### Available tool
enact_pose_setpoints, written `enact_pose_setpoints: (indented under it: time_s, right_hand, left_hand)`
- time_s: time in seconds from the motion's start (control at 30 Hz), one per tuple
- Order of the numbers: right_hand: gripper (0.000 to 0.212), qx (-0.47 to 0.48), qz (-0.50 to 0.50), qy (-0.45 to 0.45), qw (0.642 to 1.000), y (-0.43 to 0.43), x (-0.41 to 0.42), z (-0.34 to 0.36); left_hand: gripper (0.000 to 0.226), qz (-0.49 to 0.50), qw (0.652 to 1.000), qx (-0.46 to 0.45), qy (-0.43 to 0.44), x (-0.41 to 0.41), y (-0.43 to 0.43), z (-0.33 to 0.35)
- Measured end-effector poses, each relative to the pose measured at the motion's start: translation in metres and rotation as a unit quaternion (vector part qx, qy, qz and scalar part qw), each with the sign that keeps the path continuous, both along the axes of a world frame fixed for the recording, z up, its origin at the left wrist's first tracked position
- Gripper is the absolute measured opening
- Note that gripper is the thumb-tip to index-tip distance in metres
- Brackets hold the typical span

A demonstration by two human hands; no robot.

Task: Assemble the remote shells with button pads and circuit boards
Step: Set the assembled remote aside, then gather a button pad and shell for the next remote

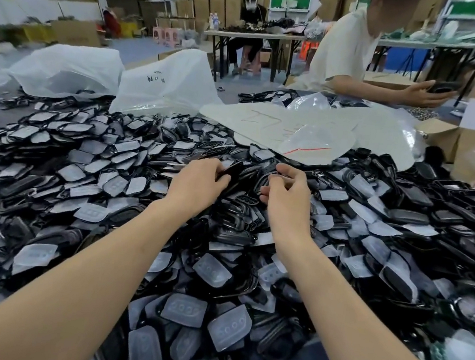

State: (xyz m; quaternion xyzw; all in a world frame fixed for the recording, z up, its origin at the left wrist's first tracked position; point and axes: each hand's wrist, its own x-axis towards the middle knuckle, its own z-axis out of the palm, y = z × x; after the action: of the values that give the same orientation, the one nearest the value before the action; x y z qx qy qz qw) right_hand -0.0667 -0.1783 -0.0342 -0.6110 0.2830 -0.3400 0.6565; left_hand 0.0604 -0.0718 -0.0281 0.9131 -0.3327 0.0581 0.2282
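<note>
Left hand (197, 184) over the middle of the heap, fingers curled round a flat black plastic remote shell (231, 171), held tilted just above the pile. Right hand (286, 194) just beside it, fingers curled in, tips at a curved black shell rim (261, 179) – cannot tell if it actually grips it. Below both, a table-wide heap of black shell halves (448, 212) mixed with translucent whitish silicone button pads (184, 310). Far side – two crumpled white plastic bags (65, 68), a brown cardboard box (442, 138), and a seated person in a white T-shirt (345, 50).
</note>
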Motion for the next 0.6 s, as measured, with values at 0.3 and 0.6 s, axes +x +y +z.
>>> enact_pose_setpoints:
  time_s: [0.3,0.6]
  right_hand:
    - [0.019,-0.033,0.019,0.008,0.999,0.005,0.006,0.004]
    - [0.019,-0.178,0.121,0.058,0.975,0.017,0.063,0.026]
  left_hand:
    - [0.033,0.006,0.997,-0.08,-0.003,0.023,0.034,0.018]
    - [0.017,0.032,0.998,-0.008,0.046,0.068,0.089,0.023]
